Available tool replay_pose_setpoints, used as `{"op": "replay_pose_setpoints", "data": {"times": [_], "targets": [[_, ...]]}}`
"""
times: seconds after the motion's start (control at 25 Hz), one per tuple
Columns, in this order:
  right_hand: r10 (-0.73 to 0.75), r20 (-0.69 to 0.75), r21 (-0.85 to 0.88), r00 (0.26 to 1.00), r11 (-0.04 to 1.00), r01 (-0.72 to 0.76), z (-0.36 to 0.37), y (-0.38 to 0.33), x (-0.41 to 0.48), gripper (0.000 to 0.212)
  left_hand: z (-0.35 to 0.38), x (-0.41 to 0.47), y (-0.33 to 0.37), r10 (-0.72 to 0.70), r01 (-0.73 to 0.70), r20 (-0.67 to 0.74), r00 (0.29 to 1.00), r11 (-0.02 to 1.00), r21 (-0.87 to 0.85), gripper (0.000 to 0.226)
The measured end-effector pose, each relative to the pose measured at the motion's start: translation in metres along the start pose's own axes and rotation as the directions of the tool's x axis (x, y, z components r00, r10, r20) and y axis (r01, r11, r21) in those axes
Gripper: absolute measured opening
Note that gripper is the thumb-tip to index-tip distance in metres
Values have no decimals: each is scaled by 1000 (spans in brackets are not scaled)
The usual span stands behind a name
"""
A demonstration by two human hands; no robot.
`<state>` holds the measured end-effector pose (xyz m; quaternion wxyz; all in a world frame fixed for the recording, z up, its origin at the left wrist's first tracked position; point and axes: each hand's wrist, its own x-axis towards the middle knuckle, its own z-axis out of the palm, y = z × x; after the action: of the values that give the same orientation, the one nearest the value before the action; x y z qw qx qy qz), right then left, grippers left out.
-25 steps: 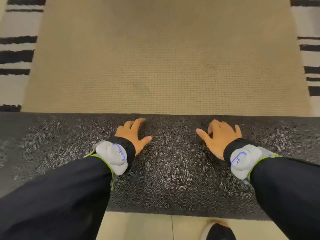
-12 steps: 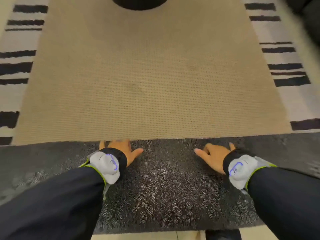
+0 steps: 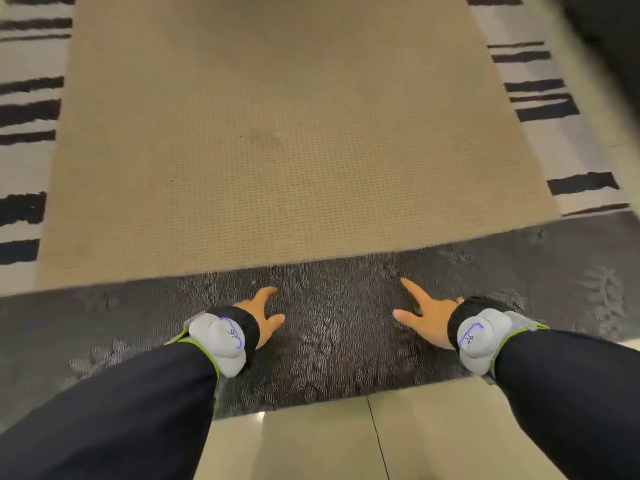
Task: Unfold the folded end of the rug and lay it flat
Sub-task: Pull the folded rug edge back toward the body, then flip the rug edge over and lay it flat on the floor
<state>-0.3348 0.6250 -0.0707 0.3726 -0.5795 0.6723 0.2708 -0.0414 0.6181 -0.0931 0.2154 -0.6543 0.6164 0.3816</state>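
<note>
The fingers (image 3: 412, 289) of the right hand (image 3: 427, 317) are spread, forefinger and thumb splayed wide over the dark band of the rug (image 3: 329, 327); whether the palm presses on it or floats just above cannot be told. On the left hand (image 3: 261, 315) only a finger and the thumb show past the cuff, apart from each other and gripping nothing. Both hands lie over the dark patterned band, the left toward its left half, the right toward its right, with a bare stretch of the band between them. That band runs across the view and carries a raised leaf-like texture. Its far edge meets the tan woven surface (image 3: 277, 133) that fills the middle beyond it. To either side of the tan surface lies pale carpet with black stripes (image 3: 547, 109). The band's near edge ends at glossy beige floor tiles (image 3: 346, 441). Grey padded wrist units (image 3: 221, 341) sit on both wrists over black sleeves (image 3: 104, 417).
</note>
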Motion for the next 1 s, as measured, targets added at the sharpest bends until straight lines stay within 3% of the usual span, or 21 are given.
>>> {"op": "replay_pose_setpoints", "data": {"times": [0.16,0.32,0.44,0.68,0.84,1.0], "targets": [[-35,-164,6,986,999,37,-9,-2,22,87,-6,10,2,-54,49,-113,992,998,-43,82],[-50,-180,-28,982,999,46,-18,2,44,88,-6,24,-9,-132,122,-57,990,982,-145,93],[-48,-219,-31,975,999,43,-19,7,58,77,-3,31,-20,-225,191,-125,966,953,-236,79],[-63,-304,-106,951,994,32,-20,6,60,53,-15,22,-23,-261,249,-310,914,965,-78,53],[-137,-194,-182,972,978,101,-22,10,56,49,-16,15,-24,-218,227,-202,955,974,24,49],[-76,-143,-140,987,989,56,-13,14,32,52,-3,-11,-19,-197,198,-145,970,980,-10,43]]}}
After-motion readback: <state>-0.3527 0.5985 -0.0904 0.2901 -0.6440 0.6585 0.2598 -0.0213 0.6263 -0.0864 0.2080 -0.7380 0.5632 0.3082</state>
